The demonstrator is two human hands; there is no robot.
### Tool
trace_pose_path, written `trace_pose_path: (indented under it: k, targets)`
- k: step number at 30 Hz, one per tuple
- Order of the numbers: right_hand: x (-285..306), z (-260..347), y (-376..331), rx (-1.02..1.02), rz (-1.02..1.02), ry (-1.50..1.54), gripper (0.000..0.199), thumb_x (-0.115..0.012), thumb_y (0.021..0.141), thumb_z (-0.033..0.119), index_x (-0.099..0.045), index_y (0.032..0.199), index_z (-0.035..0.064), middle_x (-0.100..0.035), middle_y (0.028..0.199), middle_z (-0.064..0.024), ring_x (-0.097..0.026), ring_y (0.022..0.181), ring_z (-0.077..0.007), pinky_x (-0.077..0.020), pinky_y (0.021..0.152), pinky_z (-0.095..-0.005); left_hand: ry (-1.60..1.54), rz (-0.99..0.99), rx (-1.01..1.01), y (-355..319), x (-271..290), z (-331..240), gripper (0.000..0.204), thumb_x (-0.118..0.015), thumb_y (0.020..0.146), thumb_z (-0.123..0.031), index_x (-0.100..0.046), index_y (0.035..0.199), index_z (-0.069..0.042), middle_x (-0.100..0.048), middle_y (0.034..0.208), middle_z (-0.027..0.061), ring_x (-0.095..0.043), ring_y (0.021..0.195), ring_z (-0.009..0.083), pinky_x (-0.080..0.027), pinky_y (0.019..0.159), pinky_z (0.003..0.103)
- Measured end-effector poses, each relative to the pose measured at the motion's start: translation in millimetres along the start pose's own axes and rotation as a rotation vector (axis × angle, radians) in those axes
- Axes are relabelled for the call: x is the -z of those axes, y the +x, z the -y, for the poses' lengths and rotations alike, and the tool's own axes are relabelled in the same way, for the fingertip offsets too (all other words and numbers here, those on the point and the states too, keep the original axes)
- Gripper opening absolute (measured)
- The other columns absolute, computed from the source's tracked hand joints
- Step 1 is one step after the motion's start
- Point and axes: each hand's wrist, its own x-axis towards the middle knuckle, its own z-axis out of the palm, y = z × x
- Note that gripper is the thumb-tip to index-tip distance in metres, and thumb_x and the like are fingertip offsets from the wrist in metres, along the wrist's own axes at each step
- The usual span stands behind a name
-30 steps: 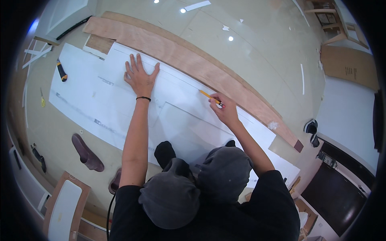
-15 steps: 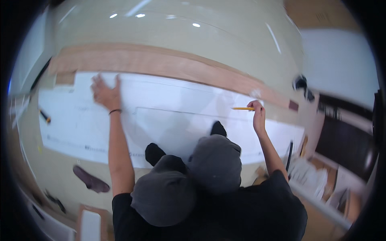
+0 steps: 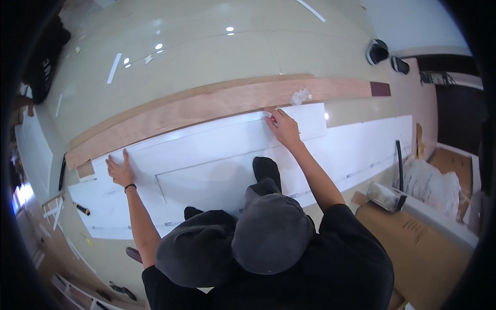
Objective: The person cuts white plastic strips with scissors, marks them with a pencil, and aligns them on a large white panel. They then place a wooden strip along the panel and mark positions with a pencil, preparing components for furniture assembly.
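Note:
My left hand point(image 3: 121, 173) lies with its fingers spread on the left end of a white panel point(image 3: 206, 150), close to a long wooden plank point(image 3: 206, 106). My right hand point(image 3: 285, 129) is closed around a pencil, mostly hidden by the fingers; a small red bit shows between them. Its fingertips are at the panel's far edge, where it meets the plank. A thin dark line outlines a long rectangle on the panel. Beneath it lies a longer white sheet point(image 3: 369, 139). My socked foot point(image 3: 266, 173) rests on the white surface.
At left lies a black-and-orange tool point(image 3: 81, 209). Crumpled clear plastic point(image 3: 299, 96) sits on the plank. Dark shoes point(image 3: 377, 52) stand at the far right. To my right are a cardboard box point(image 3: 413, 243) and a white plastic bag point(image 3: 429, 181).
My right hand, which held the yellow pencil raised at the right, has come down to the panel's far edge by the plank. My left hand stays spread on the panel. The view has turned.

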Motion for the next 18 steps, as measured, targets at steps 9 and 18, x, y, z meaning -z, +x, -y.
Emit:
trace_pose_path:
  k: [9, 18]
  targets:
    - [-4, -16, -10, 0.174, 0.098, -0.033, 0.037, -0.07, 0.089, 0.032, -0.064, 0.121, 0.0153, -0.059, 0.108, -0.0072, -0.069, 0.073, -0.0218, -0.0553, 0.063, -0.0368, 0.134, 0.25, -0.025, -9, 48, 37, 0.061, -0.062, 0.088, -0.055, -0.056, 0.124, -0.006, -0.058, 0.125, 0.0196, -0.057, 0.114, 0.0393, -0.048, 0.093, 0.05]
    - [-1, -22, -3, 0.214, 0.094, 0.01, 0.032, -0.071, 0.088, 0.029, -0.066, 0.116, 0.0156, -0.061, 0.109, -0.0067, -0.07, 0.071, -0.021, -0.0549, 0.058, -0.0351, 0.009, 0.021, -0.084, -26, 34, 50, 0.045, -0.063, 0.089, -0.022, -0.05, 0.129, -0.007, -0.058, 0.121, 0.0237, -0.06, 0.106, 0.0415, -0.051, 0.088, 0.048]
